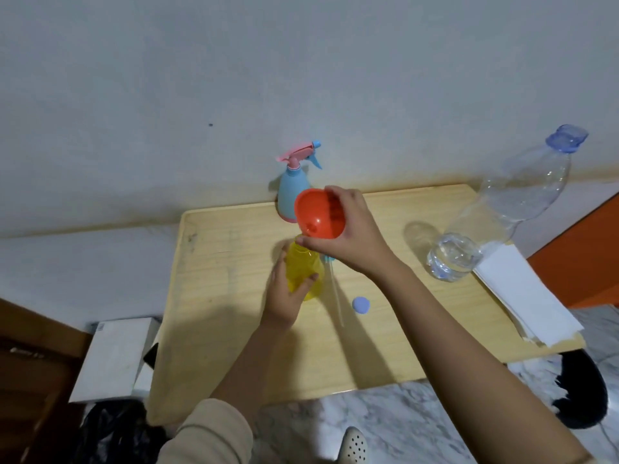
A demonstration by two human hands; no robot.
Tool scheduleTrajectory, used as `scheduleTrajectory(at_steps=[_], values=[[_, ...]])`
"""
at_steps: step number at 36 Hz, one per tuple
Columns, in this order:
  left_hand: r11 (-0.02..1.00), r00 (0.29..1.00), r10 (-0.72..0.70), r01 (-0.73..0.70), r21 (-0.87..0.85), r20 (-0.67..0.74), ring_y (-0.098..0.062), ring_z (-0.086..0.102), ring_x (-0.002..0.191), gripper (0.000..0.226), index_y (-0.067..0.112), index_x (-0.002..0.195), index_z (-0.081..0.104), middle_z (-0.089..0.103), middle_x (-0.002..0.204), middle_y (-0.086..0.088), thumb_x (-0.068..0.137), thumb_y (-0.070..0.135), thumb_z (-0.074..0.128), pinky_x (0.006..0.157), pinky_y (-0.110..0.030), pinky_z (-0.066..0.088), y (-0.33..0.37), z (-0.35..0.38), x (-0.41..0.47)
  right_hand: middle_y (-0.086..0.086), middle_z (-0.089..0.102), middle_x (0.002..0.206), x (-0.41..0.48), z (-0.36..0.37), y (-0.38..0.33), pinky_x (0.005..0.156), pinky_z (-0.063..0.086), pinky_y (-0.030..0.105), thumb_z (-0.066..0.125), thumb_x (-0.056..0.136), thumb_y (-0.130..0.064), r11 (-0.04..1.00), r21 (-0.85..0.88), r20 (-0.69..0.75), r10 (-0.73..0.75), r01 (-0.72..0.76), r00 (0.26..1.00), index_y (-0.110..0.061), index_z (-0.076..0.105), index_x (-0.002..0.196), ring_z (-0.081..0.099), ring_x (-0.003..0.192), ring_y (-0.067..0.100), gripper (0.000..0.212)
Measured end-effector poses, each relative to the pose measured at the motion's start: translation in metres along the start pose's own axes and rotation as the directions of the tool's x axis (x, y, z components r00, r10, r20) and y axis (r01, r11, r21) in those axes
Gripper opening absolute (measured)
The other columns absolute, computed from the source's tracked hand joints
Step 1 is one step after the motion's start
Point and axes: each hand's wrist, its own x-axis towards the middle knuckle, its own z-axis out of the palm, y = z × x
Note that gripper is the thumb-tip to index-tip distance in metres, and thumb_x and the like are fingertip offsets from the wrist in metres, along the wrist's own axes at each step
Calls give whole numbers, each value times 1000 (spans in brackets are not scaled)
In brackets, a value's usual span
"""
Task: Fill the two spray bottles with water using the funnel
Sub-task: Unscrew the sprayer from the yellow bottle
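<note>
A yellow spray bottle (306,272) stands near the middle of the wooden table (234,329) with its head off. My left hand (284,296) grips its body. My right hand (351,229) holds the red funnel (318,214) tilted just above the bottle's open neck. The removed spray head's dip tube (336,296) lies on the table beside the bottle; the head itself is mostly hidden under my right hand. A blue spray bottle (292,192) with a pink trigger head stands at the back edge against the wall. A large clear water bottle (495,212), uncapped and low on water, stands at the right.
A small blue cap (361,304) lies on the table right of the tube. White folded paper (526,293) sits at the table's right edge. A white box (114,356) is on the floor at the left, and a dark bag (114,430) lies below it.
</note>
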Motion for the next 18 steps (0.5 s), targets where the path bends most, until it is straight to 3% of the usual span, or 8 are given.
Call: scheduleTrajectory(at_steps=[3,7,10,14,18], values=[[1000,1000,-18,18,-2,2,4,49,119,69,47,134,29,50,131,15,84,25,70,96,-7,35,-3,1,2,0,36,119,0,9,1,94,36,19,86,61,-29,999,-48,60,4,-1,998,-14,37,136,42,116,15,91],[1000,1000,-22,22,19,6,0,44,124,72,26,144,31,48,136,13,84,23,70,95,-2,31,-5,1,3,7,35,126,1,16,0,98,37,25,83,64,-30,991,-135,128,-2,19,992,-13,35,136,38,121,20,89],[999,1000,-6,5,46,17,3,46,121,75,24,145,31,51,133,10,83,22,72,95,-6,34,-5,0,4,9,33,129,1,21,1,98,39,29,82,66,-30,983,-183,166,-3,33,986,-12,33,138,37,123,23,89],[992,999,0,6,126,-43,-5,45,120,77,24,143,36,47,127,4,78,30,76,104,-24,36,-7,0,5,13,33,131,2,25,2,99,38,32,81,67,-28,978,-204,150,-13,44,989,-9,33,138,38,123,27,88],[985,992,-44,64,163,-121,-11,43,117,79,21,143,38,42,123,-4,75,27,79,103,-23,33,-1,3,2,13,32,134,3,25,2,100,39,34,80,69,-30,976,-209,186,-28,67,982,-9,29,140,36,126,28,91]])
